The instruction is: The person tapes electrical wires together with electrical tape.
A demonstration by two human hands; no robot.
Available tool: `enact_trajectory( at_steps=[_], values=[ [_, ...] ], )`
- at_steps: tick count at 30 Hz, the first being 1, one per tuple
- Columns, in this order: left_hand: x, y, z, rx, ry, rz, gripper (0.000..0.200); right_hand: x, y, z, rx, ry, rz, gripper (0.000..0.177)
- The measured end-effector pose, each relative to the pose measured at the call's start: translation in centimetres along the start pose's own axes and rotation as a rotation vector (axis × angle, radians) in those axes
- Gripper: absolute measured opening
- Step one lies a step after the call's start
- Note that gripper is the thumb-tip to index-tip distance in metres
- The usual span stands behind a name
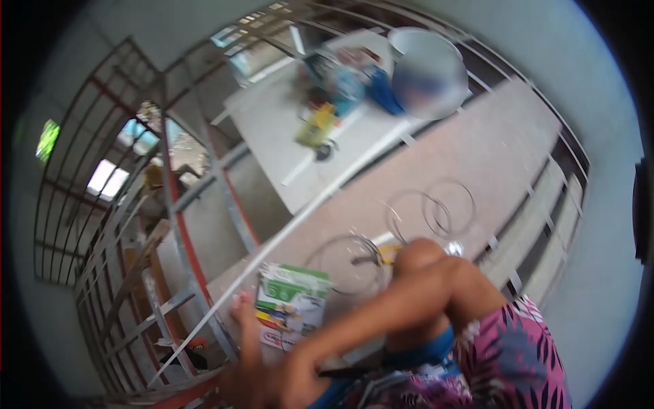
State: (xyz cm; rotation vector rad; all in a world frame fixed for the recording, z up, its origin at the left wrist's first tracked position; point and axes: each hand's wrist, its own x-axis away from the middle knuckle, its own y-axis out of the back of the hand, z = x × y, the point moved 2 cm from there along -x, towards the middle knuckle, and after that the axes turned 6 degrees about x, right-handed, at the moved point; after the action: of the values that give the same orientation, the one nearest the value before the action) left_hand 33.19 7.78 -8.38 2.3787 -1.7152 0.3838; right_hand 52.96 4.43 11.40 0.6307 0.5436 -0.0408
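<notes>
My left hand (242,308) is raised beside the left edge of a green and white printed packet (293,307), its blurred fingers apart and nothing visible in them. Behind my bent leg (381,313), my right hand (417,256) looks closed around the yellow handles of a pliers-like tool (387,254); the leg hides part of that arm. The tool's dark head points left, over a coil of thin wire (340,273). Further right on the same pinkish board (436,160) lie more loops of wire (446,208). A small shiny item (454,249) rests just right of my right hand.
Beyond the board, a white panel (262,129) carries a yellow packet (315,126), a dark round item (325,150), blue and coloured bags (347,85) and a white bucket (436,102). Metal bars (178,225) stand at left. Gapped slats (531,235) run along the right.
</notes>
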Motion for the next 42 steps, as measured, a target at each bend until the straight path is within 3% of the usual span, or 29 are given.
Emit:
enact_trajectory(
  at_steps=[1, 2, 3, 5, 6, 7, 8, 9, 10, 14, 16, 17, 19, 21, 23, 27, 31, 35, 37, 38, 39, 42],
  values=[
    [3.8, -4.9, -7.2, -0.048, 0.041, 0.043, 0.015, -1.3, -0.4, 1.8, 0.235, 0.289, -0.062, 0.050],
    [9.1, -8.4, -12.7, -0.354, 0.283, -0.457, 0.027, 3.4, 9.0, 7.9, 0.091, -0.283, 0.066, 0.050],
    [5.4, -5.9, -8.7, 0.201, 0.231, 0.046, 0.016, 7.3, 13.3, 11.2, -0.064, -0.592, -0.049, 0.054],
    [5.1, -4.0, -7.5, 0.387, 0.396, 0.352, 0.015, 17.1, 16.0, 7.1, 0.074, -0.684, -0.290, 0.065],
    [6.6, -5.3, -8.5, 0.373, 0.434, 0.272, 0.016, 20.9, 17.1, 7.6, 0.171, -0.898, -0.325, 0.060],
    [7.7, -6.0, -9.2, 0.377, 0.434, 0.257, 0.016, 25.3, 17.1, 6.2, 0.329, -1.006, -0.377, 0.054],
    [8.8, -6.1, -9.7, 0.375, 0.472, 0.304, 0.015, 29.1, 16.2, 4.6, 0.447, -1.255, -0.360, 0.047],
    [9.6, -6.3, -9.9, 0.375, 0.501, 0.353, 0.015, 31.5, 15.0, 4.4, 0.582, -1.359, -0.329, 0.045],
    [10.0, -6.3, -9.9, 0.388, 0.531, 0.366, 0.014, 36.4, 12.6, 0.1, 0.658, -1.422, -0.352, 0.043],
    [11.4, -7.5, -10.3, 0.347, 0.589, 0.373, 0.016, 43.8, 4.1, -8.7, 0.628, -1.652, -0.336, 0.043],
    [11.6, -7.5, -10.3, 0.305, 0.586, 0.350, 0.016, 45.7, 0.8, -11.8, 0.675, -1.672, -0.214, 0.046],
    [11.7, -7.6, -10.2, 0.276, 0.590, 0.372, 0.015, 46.3, -0.7, -13.0, 0.846, -1.646, -0.233, 0.053],
    [11.8, -7.7, -10.0, 0.219, 0.593, 0.405, 0.015, 44.7, -0.1, -11.6, 0.815, -1.557, -0.298, 0.052],
    [12.1, -8.8, -10.7, 0.180, 0.582, 0.318, 0.016, 40.0, 2.0, -9.8, 1.112, -1.314, -0.493, 0.047],
    [12.0, -9.2, -11.3, 0.165, 0.565, 0.318, 0.017, 32.0, 6.2, -6.3, 0.772, -1.116, -0.600, 0.045],
    [11.6, -10.0, -12.0, 0.135, 0.536, 0.405, 0.023, 16.7, 8.7, 1.2, 0.736, -0.551, -0.366, 0.038],
    [11.8, -10.5, -12.7, 0.232, 0.401, 0.475, 0.034, 11.7, 8.7, 1.8, 0.663, -0.583, -0.125, 0.025],
    [12.5, -10.6, -13.2, 0.382, 0.406, 0.377, 0.033, 11.0, 8.8, 0.3, 0.554, -0.571, -0.171, 0.008],
    [12.9, -10.5, -13.3, -0.029, -0.060, 0.477, 0.036, 11.2, 8.6, 0.0, 0.362, -0.658, -0.321, 0.010],
    [13.2, -10.6, -13.3, -0.233, -0.264, 0.414, 0.035, 11.2, 8.5, 0.1, 0.327, -0.664, -0.339, 0.010],
    [13.6, -10.6, -13.0, -0.238, -0.261, 0.415, 0.035, 11.0, 8.2, 0.1, 0.324, -0.664, -0.344, 0.010],
    [14.2, -10.3, -13.7, -0.456, -0.529, 0.215, 0.019, 10.8, 7.6, 0.3, 0.280, -0.674, -0.347, 0.010]
  ],
)
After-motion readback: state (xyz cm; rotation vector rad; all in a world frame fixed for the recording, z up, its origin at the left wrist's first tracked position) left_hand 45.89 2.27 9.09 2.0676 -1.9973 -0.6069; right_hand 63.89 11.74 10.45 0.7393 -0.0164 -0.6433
